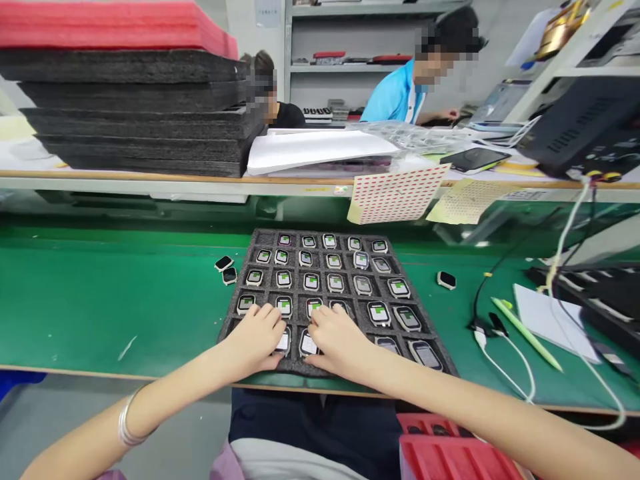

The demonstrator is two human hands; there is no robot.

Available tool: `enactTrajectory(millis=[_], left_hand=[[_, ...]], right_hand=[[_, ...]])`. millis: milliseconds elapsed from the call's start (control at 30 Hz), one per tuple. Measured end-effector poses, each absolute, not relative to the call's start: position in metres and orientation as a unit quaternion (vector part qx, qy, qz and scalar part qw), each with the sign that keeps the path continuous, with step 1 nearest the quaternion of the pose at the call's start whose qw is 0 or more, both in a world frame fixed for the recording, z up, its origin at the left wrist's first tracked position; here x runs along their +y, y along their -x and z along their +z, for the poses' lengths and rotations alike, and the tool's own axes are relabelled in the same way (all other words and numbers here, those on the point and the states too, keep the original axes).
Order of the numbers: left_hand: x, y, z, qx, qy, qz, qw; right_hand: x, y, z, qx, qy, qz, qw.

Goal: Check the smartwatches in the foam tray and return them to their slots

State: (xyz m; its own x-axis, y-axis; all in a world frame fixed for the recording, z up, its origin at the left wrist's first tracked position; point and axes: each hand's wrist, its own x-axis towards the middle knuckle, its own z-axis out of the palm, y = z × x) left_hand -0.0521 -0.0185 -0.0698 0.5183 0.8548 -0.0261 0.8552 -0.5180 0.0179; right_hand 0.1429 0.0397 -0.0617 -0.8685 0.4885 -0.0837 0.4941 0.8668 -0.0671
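Note:
A dark grey foam tray (295,366) lies at the front edge of the green bench, its compartments holding several rows of square smartwatch cases, many with lit screens. In the front row, my left hand (257,333) grips a smartwatch (285,341) by its sides, thumb at the near edge and fingers at the far edge. Just right of it, my right hand (340,339) grips another smartwatch (308,344) the same way. Both of these watches sit in their compartments with pale screens facing up. My hands partly cover neighbouring compartments.
Two loose watch cases (229,275) lie left of the tray, another watch case (447,280) right. Cables (505,333), a green pen (530,337) and paper (550,317) lie further right. Stacked black foam trays (145,127) stand on the shelf. Two people work behind it.

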Motion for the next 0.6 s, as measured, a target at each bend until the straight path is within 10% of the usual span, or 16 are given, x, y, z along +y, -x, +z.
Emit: enactTrajectory(millis=[400, 600], left_hand=[[0.001, 0.057, -0.07, 0.455, -0.884, 0.057, 0.088], [0.016, 0.058, -0.045, 0.39, -0.695, 0.356, 0.488]], right_hand=[[0.062, -0.172, -0.047, 0.887, -0.314, -0.329, -0.082], [0.073, -0.18, -0.017, 0.721, -0.364, -0.559, -0.19]])
